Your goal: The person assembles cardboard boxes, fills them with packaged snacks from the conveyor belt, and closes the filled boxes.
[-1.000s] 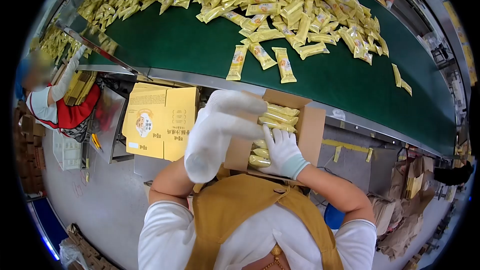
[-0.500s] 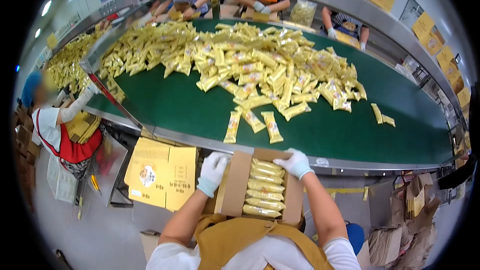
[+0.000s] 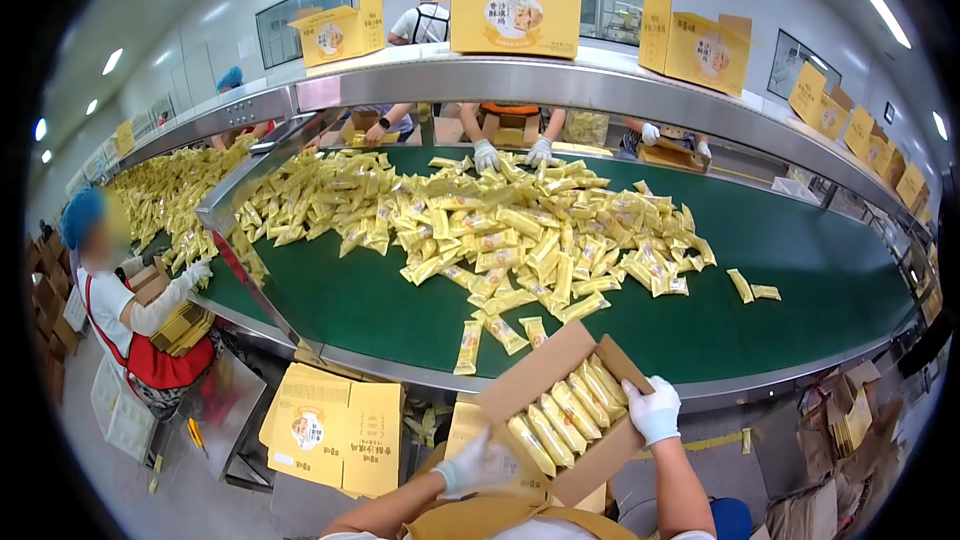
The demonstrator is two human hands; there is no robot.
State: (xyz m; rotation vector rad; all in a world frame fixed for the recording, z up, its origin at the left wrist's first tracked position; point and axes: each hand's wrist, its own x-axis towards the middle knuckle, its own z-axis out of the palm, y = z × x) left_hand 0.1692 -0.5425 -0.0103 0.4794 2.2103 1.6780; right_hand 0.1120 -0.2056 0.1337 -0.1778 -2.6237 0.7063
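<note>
An open cardboard box (image 3: 535,372) is tilted in front of me over the near edge of the conveyor. A row of yellow snack packets (image 3: 570,412) lies side by side inside it. My right hand (image 3: 652,410), in a white glove, grips the box's right wall, thumb toward the packets. At the lower left of the box is my left hand (image 3: 478,462), also gloved; motion smears its fingers, so their hold is unclear. Beyond the box, a large heap of yellow packets (image 3: 530,225) covers part of the green belt (image 3: 800,290).
Flat yellow cartons (image 3: 335,430) lie stacked left of me. A co-worker in a red apron (image 3: 160,360) stands at the far left. Across the belt, a co-worker's gloved hands (image 3: 512,155) reach into the heap. Display boxes (image 3: 515,5) stand on the overhead rail (image 3: 560,80).
The box has turned clockwise and shifted right and toward the belt. My left hand has dropped from its upper left to its lower left. My view has tilted up.
</note>
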